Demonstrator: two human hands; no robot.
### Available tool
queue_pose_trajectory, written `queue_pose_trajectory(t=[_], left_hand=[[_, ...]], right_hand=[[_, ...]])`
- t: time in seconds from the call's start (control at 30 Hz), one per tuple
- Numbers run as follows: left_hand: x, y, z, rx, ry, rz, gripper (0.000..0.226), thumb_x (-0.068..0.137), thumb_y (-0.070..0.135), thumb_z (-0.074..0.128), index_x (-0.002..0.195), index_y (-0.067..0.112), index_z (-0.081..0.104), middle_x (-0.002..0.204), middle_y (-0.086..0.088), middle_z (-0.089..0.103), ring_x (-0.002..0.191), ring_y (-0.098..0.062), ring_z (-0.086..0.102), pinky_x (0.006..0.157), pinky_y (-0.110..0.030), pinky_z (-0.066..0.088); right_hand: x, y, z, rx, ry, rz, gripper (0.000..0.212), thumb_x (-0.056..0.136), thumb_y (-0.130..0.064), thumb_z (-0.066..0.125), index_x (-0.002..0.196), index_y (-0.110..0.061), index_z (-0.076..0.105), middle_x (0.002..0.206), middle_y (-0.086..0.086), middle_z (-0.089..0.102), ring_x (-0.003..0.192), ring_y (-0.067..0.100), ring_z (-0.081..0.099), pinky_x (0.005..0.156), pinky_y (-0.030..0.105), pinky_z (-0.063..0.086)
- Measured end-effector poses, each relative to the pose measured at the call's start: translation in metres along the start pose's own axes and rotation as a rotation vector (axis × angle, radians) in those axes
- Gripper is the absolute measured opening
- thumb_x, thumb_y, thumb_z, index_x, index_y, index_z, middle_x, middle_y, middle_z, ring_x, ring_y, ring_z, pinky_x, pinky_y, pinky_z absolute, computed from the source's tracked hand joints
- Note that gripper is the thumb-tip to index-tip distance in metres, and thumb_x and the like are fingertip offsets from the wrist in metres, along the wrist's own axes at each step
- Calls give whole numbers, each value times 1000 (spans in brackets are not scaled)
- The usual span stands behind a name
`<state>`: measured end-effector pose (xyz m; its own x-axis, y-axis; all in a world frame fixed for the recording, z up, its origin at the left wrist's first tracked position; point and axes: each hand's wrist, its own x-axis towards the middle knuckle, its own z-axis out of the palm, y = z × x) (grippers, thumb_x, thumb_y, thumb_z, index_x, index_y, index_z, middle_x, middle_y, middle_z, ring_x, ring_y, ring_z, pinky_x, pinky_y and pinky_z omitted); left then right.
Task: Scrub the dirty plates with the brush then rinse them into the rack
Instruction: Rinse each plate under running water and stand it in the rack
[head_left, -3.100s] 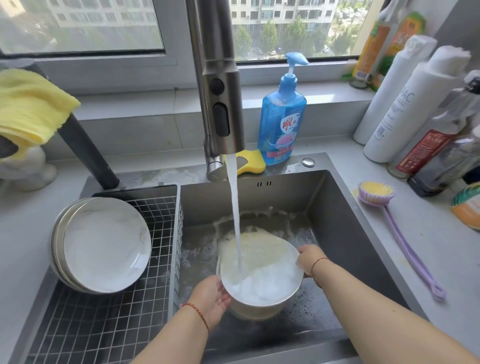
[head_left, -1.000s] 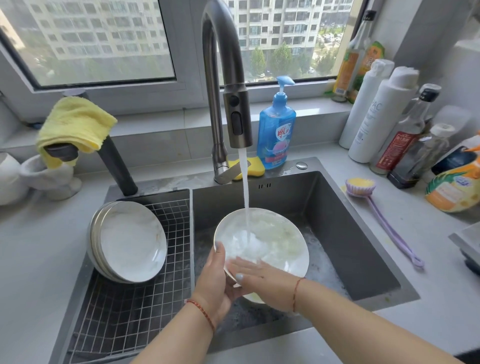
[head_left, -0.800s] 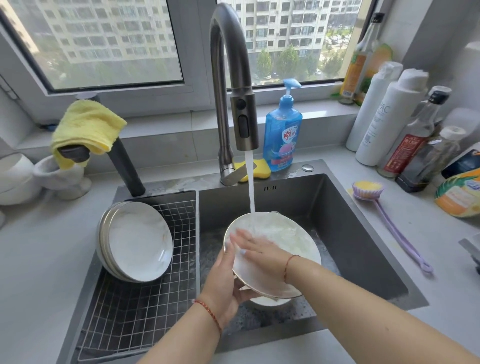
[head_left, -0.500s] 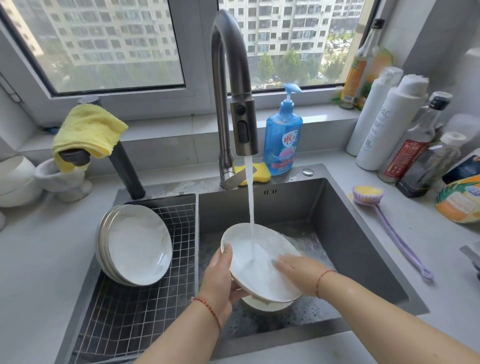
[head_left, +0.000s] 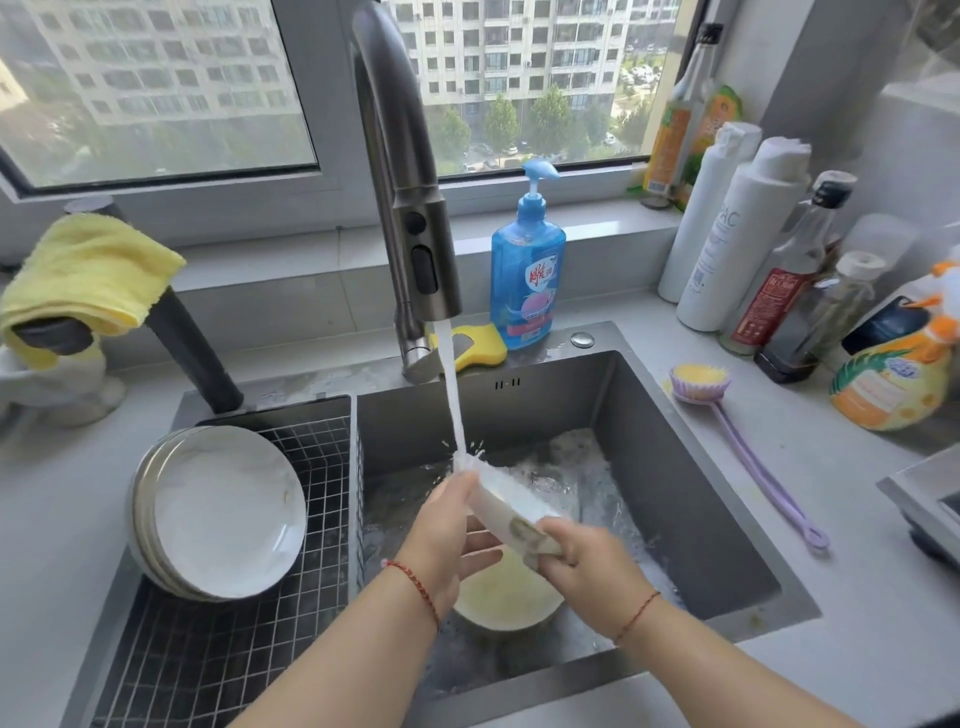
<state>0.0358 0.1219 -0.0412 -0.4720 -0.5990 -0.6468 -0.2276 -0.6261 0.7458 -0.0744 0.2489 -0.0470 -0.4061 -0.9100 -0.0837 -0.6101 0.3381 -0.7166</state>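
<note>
Plate (head_left: 511, 506) between both hands' grip

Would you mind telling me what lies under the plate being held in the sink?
Under the held plate another plate lies in the sink, yellowish with suds. Both hands cover part of it, so anything beneath stays hidden.
</note>
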Motion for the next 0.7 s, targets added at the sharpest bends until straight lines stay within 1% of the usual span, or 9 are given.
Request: queue_pose_trajectory(t=[0.07, 0.13, 0.27, 0.33, 0.4, 0.47, 0.53, 0.63, 0.7], left_hand=[[3, -1, 11, 64, -35, 11, 34, 102, 43, 44, 126, 23, 56, 104, -8, 70, 88, -22, 70, 77, -37, 56], [8, 2, 18, 98, -26, 34, 37, 101, 45, 46, 131, 25, 51, 111, -5, 68, 93, -21, 69, 73, -34, 54], [25, 10, 16, 109, 59, -22, 49, 96, 62, 42, 127, 24, 51, 117, -6, 64, 106, -27, 64, 87, -40, 53], [33, 13, 9, 116, 101, -36, 54, 97, 64, 38, 124, 20, 54, 109, -6, 62, 98, -26, 61, 79, -35, 52], [41, 13, 0, 100, 123, -77, 59, 97, 65, 35, 124, 17, 56, 101, -7, 61, 87, -24, 58, 72, -31, 48], [45, 10, -9, 74, 128, -95, 63, 97, 66, 33, 125, 16, 59, 100, -9, 64, 86, -25, 60, 72, -31, 49], [49, 4, -18, 61, 141, -85, 63, 97, 66, 32, 125, 17, 61, 101, -10, 68, 87, -26, 65, 73, -33, 53], [47, -2, -31, 26, 173, -74, 61, 98, 66, 33, 123, 19, 64, 96, -7, 71, 80, -24, 66, 62, -30, 50], [44, -3, -38, 4, 189, -85, 62, 97, 68, 33, 121, 21, 65, 100, -7, 74, 89, -26, 68, 69, -34, 55]], right_hand=[[6, -2, -9, 348, -41, 126, 17, 74, -33, 63, 88, -25, 68, 86, 6, 71, 80, 22, 65, 75, 39, 51], [10, -3, -14, 507, -74, 145, 19, 71, -26, 66, 89, -25, 69, 89, 8, 71, 80, 18, 64, 77, 40, 54], [15, -3, -18, 491, -185, 150, 13, 74, -24, 68, 87, -24, 68, 90, 12, 70, 78, 17, 62, 77, 45, 54], [19, -3, -19, 472, -215, 145, 13, 81, -15, 70, 87, -26, 67, 91, 9, 71, 81, 15, 63, 81, 42, 54], [23, -4, -18, 511, -231, 159, 17, 83, -9, 69, 86, -25, 67, 85, 0, 69, 78, 13, 62, 78, 35, 54], [27, -5, -17, 563, -243, 175, 11, 76, -17, 71, 85, -23, 68, 80, -3, 69, 75, 14, 63, 73, 33, 53], [30, -5, -17, 602, -234, 193, 14, 72, -22, 69, 86, -22, 71, 83, 1, 72, 76, 17, 66, 72, 34, 55], [37, -2, -13, 716, -237, 208, 17, 76, -15, 70, 90, -23, 74, 92, 5, 74, 82, 21, 68, 75, 37, 56], [42, -2, -10, 782, -256, 202, 18, 79, -14, 71, 95, -20, 75, 99, 10, 74, 88, 26, 68, 82, 43, 56]])
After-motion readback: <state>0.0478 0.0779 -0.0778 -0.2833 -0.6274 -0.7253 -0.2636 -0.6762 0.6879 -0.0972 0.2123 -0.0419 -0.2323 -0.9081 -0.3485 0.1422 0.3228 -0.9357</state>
